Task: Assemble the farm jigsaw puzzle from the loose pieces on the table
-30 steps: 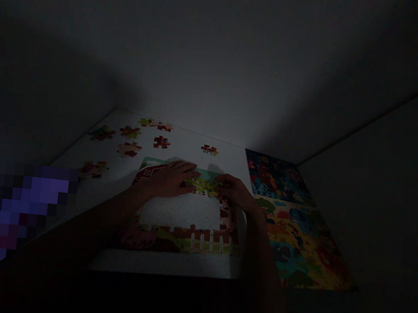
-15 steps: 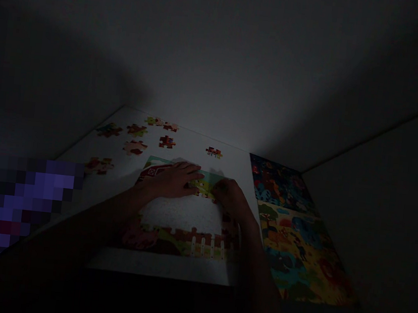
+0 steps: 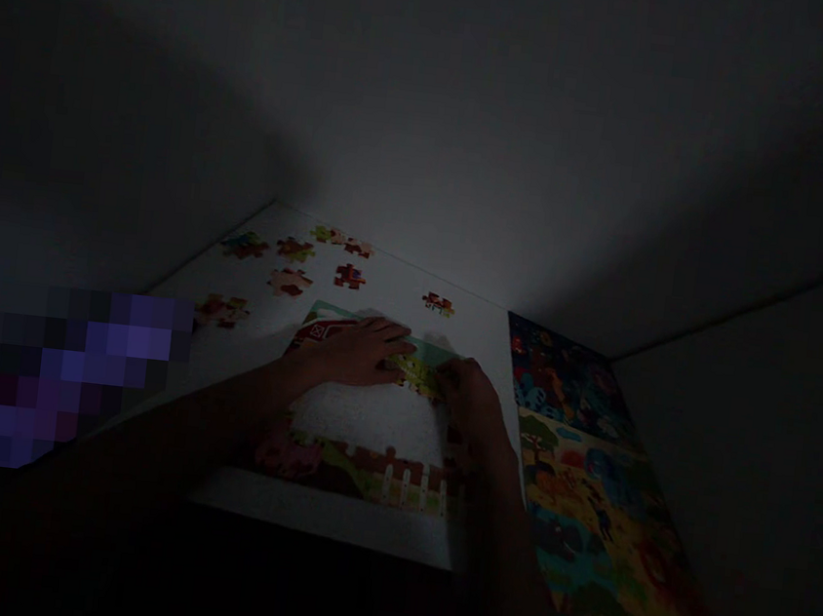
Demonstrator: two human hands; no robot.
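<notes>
Though dim, both hands (image 3: 357, 351) (image 3: 476, 398) on puzzle (image 3: 365, 475)

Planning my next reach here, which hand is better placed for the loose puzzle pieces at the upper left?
Probably your left hand: it lies over the upper edge of the puzzle, nearer those loose pieces. Your right hand is farther away, near the puzzle's upper right corner.
</notes>
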